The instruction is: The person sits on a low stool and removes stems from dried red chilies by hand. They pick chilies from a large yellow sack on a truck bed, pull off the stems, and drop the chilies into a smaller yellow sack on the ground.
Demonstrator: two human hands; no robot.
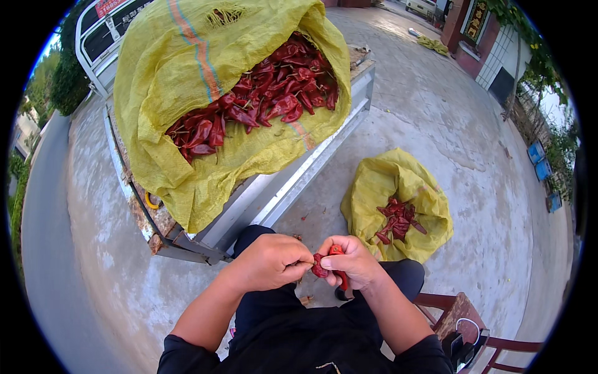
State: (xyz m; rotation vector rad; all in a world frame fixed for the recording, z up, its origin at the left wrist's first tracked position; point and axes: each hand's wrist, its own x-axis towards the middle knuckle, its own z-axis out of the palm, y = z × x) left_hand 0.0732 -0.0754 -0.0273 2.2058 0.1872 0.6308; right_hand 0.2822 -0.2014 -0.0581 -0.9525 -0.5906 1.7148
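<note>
Above my lap, my right hand (355, 260) is closed around red chili peppers (320, 267), one of them poking out between thumb and fingers and another hanging below the palm. My left hand (273, 262) meets it from the other side, its thumb and forefinger pinching the stem end of the nearer pepper. A large yellow woven sack (149, 118) lies open in front of me, with a heap of dried red peppers (274, 87) showing in its mouth. To the right on the ground, a smaller yellow sack (430, 212) stands rolled open around several red peppers (398, 221).
The large sack rests on a metal truck bed (299, 181) whose edge comes close to my left knee. A dark red wooden chair (461, 311) stands at my right, with a white cable on it. Farther right are blue containers (542, 168).
</note>
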